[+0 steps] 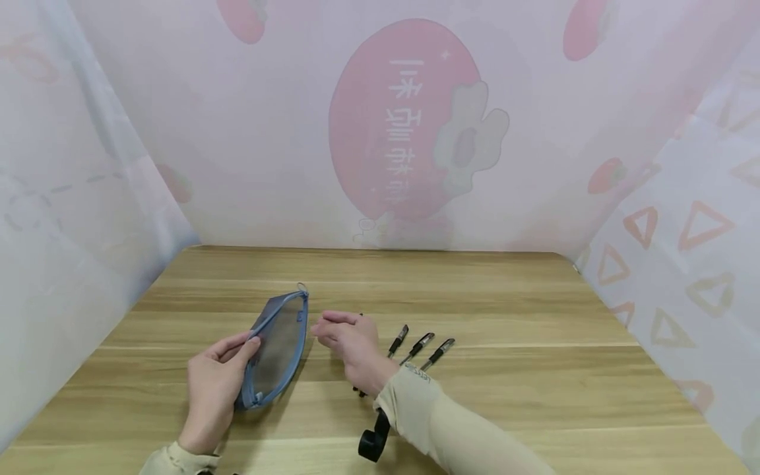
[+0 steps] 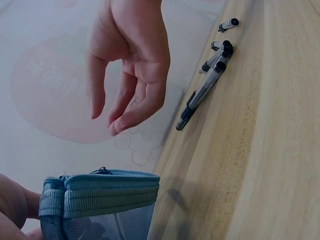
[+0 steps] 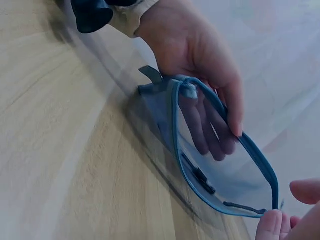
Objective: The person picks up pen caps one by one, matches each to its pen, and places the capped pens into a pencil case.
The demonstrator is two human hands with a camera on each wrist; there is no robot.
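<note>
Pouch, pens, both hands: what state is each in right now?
Pouch: unzipped, mouth held open, one pen inside.
Left hand: grips the pouch's edge, fingers inside its mouth.
Right hand: holds nothing, fingers loosely curled, beside the pouch mouth.
Pens: capped, lying side by side on the table, untouched.

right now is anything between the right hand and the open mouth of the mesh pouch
Nothing visible. The right hand hovers empty beside the pouch, whose mouth the left hand holds open; only bare table lies between. The pens lie on its far side.
</note>
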